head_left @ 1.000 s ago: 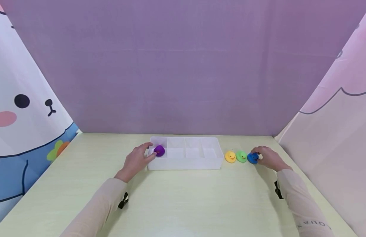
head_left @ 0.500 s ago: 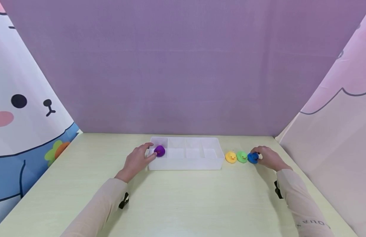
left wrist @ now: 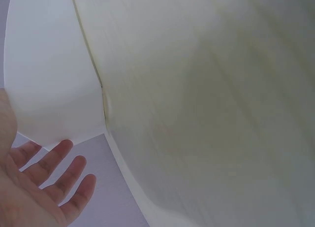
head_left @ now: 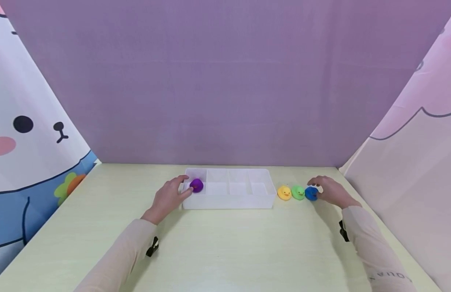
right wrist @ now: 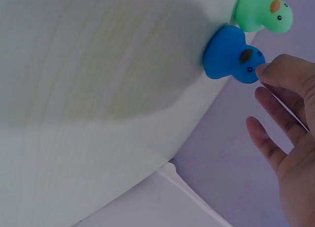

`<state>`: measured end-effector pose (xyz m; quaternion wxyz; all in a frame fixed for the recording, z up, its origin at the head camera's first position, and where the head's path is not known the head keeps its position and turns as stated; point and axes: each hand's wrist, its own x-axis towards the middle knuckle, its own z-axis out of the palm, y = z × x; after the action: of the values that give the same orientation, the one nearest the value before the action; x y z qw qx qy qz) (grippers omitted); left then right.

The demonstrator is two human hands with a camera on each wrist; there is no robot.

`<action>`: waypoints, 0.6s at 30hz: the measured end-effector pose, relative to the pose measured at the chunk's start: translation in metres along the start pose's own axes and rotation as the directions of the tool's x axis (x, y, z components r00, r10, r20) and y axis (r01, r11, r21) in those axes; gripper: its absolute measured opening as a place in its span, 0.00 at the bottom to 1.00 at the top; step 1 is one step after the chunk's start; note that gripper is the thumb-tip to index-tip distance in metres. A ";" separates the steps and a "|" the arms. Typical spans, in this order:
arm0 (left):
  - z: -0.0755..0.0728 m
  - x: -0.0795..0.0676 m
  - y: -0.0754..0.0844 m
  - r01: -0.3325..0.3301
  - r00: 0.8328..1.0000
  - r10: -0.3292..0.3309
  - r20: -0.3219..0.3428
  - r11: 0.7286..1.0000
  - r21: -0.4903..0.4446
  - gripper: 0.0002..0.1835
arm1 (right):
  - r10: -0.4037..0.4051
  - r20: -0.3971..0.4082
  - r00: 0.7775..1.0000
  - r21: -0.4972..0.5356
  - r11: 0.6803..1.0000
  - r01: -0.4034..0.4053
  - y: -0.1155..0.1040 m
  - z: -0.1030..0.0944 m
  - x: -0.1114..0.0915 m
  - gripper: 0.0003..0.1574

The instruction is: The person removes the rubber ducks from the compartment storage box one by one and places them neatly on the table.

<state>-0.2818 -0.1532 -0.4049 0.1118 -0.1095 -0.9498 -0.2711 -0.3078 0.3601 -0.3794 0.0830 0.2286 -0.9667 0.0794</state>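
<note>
The left hand (head_left: 168,199), fingers loosely spread, is at the left end of the 4-compartment box (head_left: 227,202). The leftmost compartment (head_left: 200,174) contains the purple duck (head_left: 197,185). Rightward stand the yellow duck (head_left: 284,192), green duck (head_left: 298,192) and blue duck (head_left: 311,193). The right hand (head_left: 331,190), fingers parted, is beside the blue duck's head.

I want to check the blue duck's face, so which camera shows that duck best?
The right wrist view: the blue duck is large there, with its bill and both eyes showing, next to the right hand. The head view shows it small, at the row's right end; the left wrist view doesn't show it.
</note>
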 end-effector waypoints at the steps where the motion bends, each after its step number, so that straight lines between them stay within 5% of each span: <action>1: 0.000 0.000 0.000 0.000 1.000 0.000 0.001 1.000 0.000 0.28 | -0.008 -0.001 1.000 0.003 1.000 0.008 -0.001 -0.001 0.001 0.21; 18: -0.002 -0.001 0.000 0.004 1.000 -0.004 0.005 1.000 -0.007 0.28 | -0.047 0.010 0.999 0.009 0.999 0.046 -0.032 -0.008 0.014 0.21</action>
<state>-0.2807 -0.1541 -0.4031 0.1084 -0.1085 -0.9494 -0.2743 -0.3041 0.3273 -0.3657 0.0786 0.2518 -0.9612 0.0805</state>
